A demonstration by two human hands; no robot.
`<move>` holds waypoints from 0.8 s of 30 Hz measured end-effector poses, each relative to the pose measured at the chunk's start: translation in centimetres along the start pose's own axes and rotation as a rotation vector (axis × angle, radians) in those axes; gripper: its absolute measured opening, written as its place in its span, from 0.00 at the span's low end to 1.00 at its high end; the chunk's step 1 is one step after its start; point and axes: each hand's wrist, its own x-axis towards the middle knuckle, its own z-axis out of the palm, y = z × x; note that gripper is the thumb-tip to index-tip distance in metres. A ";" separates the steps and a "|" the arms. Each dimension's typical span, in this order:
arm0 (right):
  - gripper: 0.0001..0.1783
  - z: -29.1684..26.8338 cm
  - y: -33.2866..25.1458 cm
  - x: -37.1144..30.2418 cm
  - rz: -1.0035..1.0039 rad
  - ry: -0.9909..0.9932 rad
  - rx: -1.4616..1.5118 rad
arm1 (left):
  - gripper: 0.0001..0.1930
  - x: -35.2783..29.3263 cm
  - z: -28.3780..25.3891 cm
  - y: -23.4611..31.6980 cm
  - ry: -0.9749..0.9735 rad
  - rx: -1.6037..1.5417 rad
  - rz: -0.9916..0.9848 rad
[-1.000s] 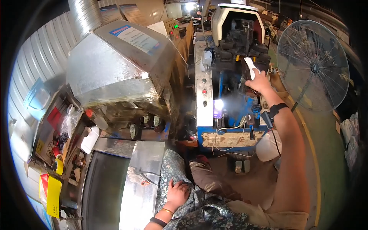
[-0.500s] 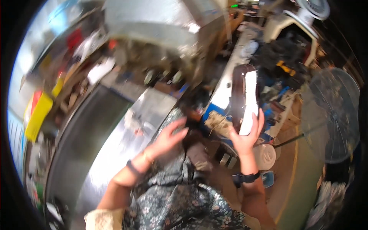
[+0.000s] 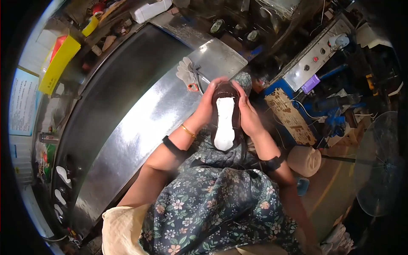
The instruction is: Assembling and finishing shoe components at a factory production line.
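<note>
The shoe (image 3: 237, 119) is between the person's two hands, over the lap and just in front of the floral apron (image 3: 208, 199). Its underside faces up, so the white insole (image 3: 225, 123) lies in full view between the dark edges. The insole's rounded end points toward the body.

The left hand (image 3: 206, 106) holds one flank and the right hand (image 3: 251, 117) the other, both toward the far end. The fingers of each are curved narrowly round that end, thumbs not clearly told apart from the rest. Matching holds on opposite sides probably let the shoe stay steady without either palm covering the insole. Whether its near end rests on the apron or hangs just above it, I cannot tell.

To the left is the metal counter (image 3: 136, 127), its bright sheet running close beside the left forearm. A pale glove (image 3: 185, 73) lies near its far end with a metal tool (image 3: 198, 72) against it; both are just beyond the left hand, seemingly within easy reach. More white pieces (image 3: 63, 175) lie at the near left, apart from the hands.

To the right, the machine's button panel (image 3: 316, 57) faces the person, presumably for quick access. A pale bucket (image 3: 304, 161) stands near the right wrist, with the fan (image 3: 378, 163) farther out.
</note>
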 end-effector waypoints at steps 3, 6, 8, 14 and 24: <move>0.30 -0.6 -0.3 1.0 0.052 -0.026 0.095 | 0.32 -0.4 0.0 2.3 -0.175 0.243 0.110; 0.26 -1.3 0.3 1.3 0.076 -0.007 0.116 | 0.27 -0.4 -0.8 1.2 -0.201 0.387 0.147; 0.25 -1.4 1.1 0.8 0.109 -0.020 -0.152 | 0.25 -0.8 -1.1 -0.9 -0.099 0.286 0.024; 0.21 -0.2 3.2 0.9 0.004 0.212 -0.651 | 0.20 0.4 -1.9 -2.7 -0.070 0.330 0.059; 0.31 -6.9 -9.9 -6.8 0.593 0.092 -0.398 | 0.40 -1.6 5.0 -0.1 -0.900 0.547 0.152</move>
